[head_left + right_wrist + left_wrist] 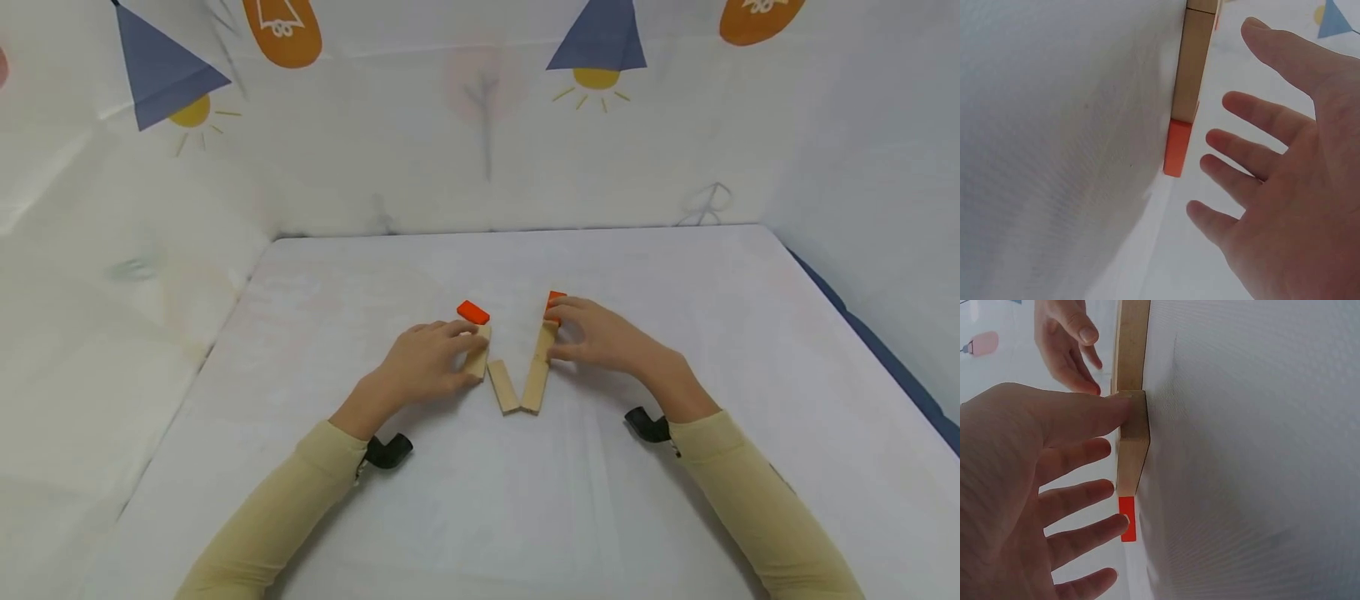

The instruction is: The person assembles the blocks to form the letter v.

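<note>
My left hand (427,362) is over a plain wooden block (477,357) on the left. In the left wrist view its thumb touches the block's near end, with the other fingers spread and fairly straight. An orange-red block (472,312) lies at an angle off the far end. Another wooden block (502,387) slants inward beside it, meeting a straight row of wooden blocks (536,383) at the near end. A second orange-red block (1178,148) caps that row's far end. My right hand (600,333) hovers beside the row, fingers spread, apart from the blocks in the right wrist view.
The blocks lie on a white-covered table (510,508). A pale cloth wall (420,150) printed with lamps and bulbs stands behind it, with more pale sheeting on both sides. A black wrist device (388,451) sits under each forearm.
</note>
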Motion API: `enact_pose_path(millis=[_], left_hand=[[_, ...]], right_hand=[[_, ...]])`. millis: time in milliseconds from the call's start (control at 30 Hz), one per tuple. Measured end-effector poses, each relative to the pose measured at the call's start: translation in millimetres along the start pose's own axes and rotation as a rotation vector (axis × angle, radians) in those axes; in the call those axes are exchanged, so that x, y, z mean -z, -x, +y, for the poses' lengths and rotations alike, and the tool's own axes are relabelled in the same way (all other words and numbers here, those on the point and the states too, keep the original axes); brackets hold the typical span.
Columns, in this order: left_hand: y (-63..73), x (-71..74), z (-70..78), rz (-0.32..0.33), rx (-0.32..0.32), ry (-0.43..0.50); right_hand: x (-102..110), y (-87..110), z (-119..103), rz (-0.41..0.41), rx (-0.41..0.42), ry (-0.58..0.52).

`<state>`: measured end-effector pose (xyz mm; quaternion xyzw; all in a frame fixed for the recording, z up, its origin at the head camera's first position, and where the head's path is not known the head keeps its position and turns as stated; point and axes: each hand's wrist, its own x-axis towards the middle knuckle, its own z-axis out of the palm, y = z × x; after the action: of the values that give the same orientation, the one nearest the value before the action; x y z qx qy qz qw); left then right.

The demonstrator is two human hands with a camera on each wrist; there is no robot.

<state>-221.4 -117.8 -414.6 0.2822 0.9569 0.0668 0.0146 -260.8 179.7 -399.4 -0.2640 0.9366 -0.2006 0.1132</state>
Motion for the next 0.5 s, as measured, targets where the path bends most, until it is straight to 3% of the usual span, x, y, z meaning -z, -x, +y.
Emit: enact_pose_path(millis=[500], left_hand=[[-2.1, -1.2, -1.0, 0.012, -0.005, -0.021]], right_hand=[[-8, 1.8, -18, -0.022, -0.012, 0.033]])
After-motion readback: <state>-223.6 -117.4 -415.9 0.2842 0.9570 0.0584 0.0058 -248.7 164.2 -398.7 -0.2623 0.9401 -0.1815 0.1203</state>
